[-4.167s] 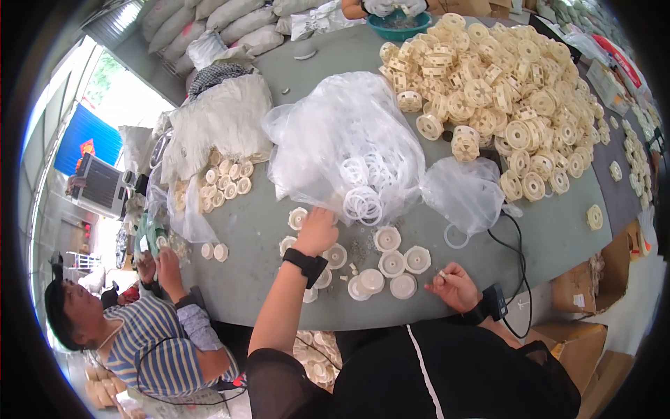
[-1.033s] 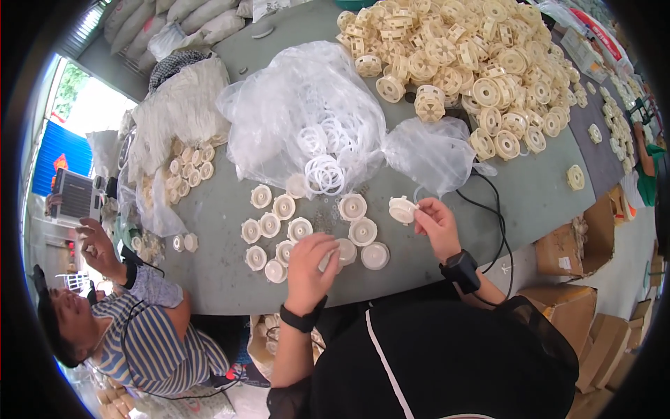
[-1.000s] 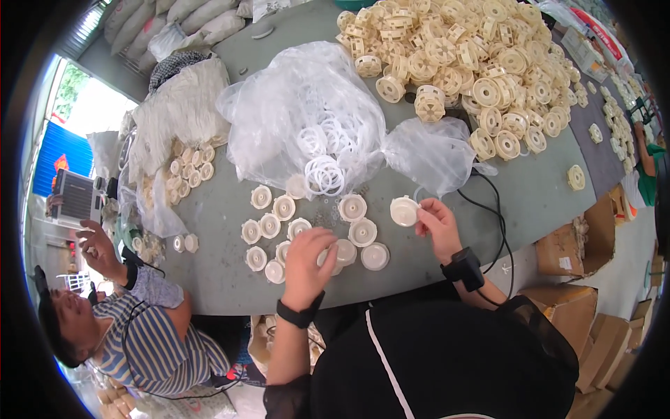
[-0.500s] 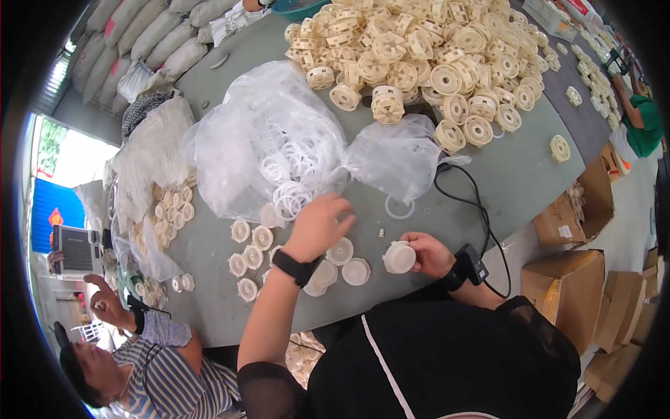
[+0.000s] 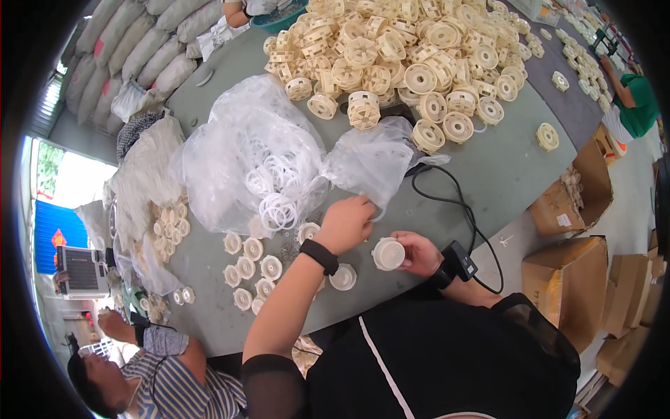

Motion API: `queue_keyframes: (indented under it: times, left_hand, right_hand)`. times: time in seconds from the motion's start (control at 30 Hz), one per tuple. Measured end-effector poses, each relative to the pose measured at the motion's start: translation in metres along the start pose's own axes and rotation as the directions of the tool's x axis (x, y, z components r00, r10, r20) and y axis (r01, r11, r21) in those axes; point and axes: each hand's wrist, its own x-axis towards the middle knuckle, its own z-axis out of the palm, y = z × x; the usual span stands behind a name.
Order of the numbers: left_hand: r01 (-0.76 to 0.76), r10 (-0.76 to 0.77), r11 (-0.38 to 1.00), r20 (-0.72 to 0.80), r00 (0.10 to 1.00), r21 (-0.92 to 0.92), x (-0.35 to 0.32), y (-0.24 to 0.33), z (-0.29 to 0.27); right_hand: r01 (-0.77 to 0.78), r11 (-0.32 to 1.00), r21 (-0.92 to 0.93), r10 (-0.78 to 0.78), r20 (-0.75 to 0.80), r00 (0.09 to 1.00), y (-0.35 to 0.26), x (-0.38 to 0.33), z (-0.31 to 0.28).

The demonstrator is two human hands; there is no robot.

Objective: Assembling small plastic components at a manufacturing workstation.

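Observation:
My right hand [image 5: 420, 253] grips a round, cream-white plastic cap [image 5: 388, 254] by its side, its hollow face turned up. Over the table, my left hand [image 5: 347, 222] has its fingers curled down on a thin white plastic ring [image 5: 379, 214], which is partly hidden behind them. Just beyond those fingers lies a small clear plastic bag [image 5: 370, 159]. Several similar caps [image 5: 271, 267] sit on the table around my left forearm, which covers some of them. One more cap [image 5: 343, 277] rests between my two arms.
A large clear bag of white rings [image 5: 272, 174] lies beyond my left hand. Cream slotted wheels [image 5: 419, 63] are heaped at the back. A black cable [image 5: 466, 207] runs toward my right wrist. A co-worker [image 5: 167, 363] sits at left; cardboard boxes [image 5: 562, 283] stand at right.
My left hand has moved right, from over the caps to the loose ring, and its fingers have curled. The cap in my right hand has tilted, showing its hollow face. The view has shifted slightly.

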Motion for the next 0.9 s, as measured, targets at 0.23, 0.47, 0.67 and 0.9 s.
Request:
queue_keyframes:
  times: [0.23,0.47,0.67,0.9]
  left_hand:
    - [0.095,-0.103,0.990,-0.071,0.992,-0.108,-0.022,0.004,-0.010]
    - [0.446,-0.558,0.829,-0.452,0.696,-0.336,-0.086,-0.053,-0.047]
    - [0.631,-0.585,0.771,-0.483,0.651,-0.084,-0.129,-0.104,-0.044]
    - [0.700,-0.724,0.681,-0.342,0.600,-0.215,-0.130,-0.101,-0.039]
  right_hand:
    - [-0.021,1.000,-0.017,0.020,-0.079,0.997,-0.002,-0.001,0.010]
    - [-0.021,1.000,0.009,0.022,-0.095,0.995,-0.002,-0.001,0.010]
    - [-0.031,0.999,0.008,0.031,-0.039,0.999,0.000,0.001,0.002]
    - [0.007,0.998,-0.059,-0.007,-0.002,1.000,0.004,0.003,-0.005]
